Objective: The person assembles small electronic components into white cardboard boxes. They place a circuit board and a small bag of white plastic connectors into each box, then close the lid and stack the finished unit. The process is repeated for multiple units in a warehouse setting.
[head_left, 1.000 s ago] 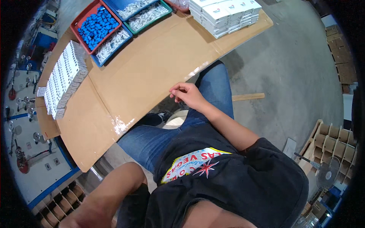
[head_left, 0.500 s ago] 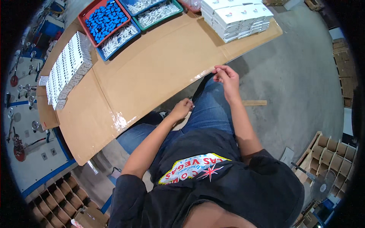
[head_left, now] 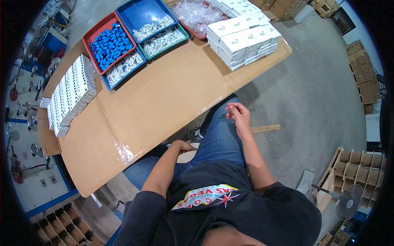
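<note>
My right hand (head_left: 239, 115) is over my right thigh, just off the near edge of the cardboard-covered table (head_left: 164, 100). Its fingers are curled, with thumb and forefinger close together; anything pinched between them is too small to make out. My left hand (head_left: 184, 146) hangs low between my thighs, below the table edge, beside a pale flat surface (head_left: 187, 156). Its fingers point down and inward and are mostly hidden, so their grip does not show.
Across the table stand a red tray of blue pieces (head_left: 110, 47), blue and green trays of white parts (head_left: 166, 42), and a red tray of clear plastic pieces (head_left: 197, 16). White boxes are stacked at right (head_left: 242, 39) and lined up at left (head_left: 72, 92). A fan (head_left: 349, 201) stands behind right.
My right hand has drawn back from the table edge toward my thigh. My left hand has dropped lower between my legs. The view has tilted up, showing more of the far trays.
</note>
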Motion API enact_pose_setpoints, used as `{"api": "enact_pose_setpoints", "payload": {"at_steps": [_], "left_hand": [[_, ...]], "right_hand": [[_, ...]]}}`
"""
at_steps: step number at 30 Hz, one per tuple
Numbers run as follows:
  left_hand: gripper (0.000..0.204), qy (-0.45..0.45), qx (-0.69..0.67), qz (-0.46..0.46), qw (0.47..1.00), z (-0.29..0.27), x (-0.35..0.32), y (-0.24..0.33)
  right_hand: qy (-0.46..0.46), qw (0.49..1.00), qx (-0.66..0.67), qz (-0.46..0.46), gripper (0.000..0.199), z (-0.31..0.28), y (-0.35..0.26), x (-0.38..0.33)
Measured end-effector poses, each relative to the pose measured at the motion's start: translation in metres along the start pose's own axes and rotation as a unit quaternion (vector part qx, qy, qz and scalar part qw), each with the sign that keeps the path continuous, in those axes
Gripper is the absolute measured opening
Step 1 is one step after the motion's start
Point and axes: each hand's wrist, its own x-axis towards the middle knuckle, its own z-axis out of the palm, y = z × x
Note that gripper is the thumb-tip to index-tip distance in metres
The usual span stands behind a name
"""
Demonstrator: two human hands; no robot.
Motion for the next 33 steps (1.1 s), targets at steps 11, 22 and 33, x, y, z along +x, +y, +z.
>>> {"api": "enact_pose_setpoints", "payload": {"at_steps": [11, 22, 33], "left_hand": [[0.051, -0.151, -0.152, 0.019, 0.977, -0.02, -0.098, 0.032], [0.046, -0.018, -0.477, 0.128, 0.869, -0.02, -0.043, 0.059], [0.083, -0.133, -0.563, 0.146, 0.802, -0.001, -0.068, 0.113]], "right_hand": [[-0.019, 1.0, 0.006, -0.001, 0.016, 0.013, 0.008, 0.003], [-0.014, 0.999, 0.024, 0.016, 0.016, 0.013, 0.019, 0.006], [0.07, 0.989, -0.031, -0.13, 0.015, -0.021, -0.02, 0.044]]}}
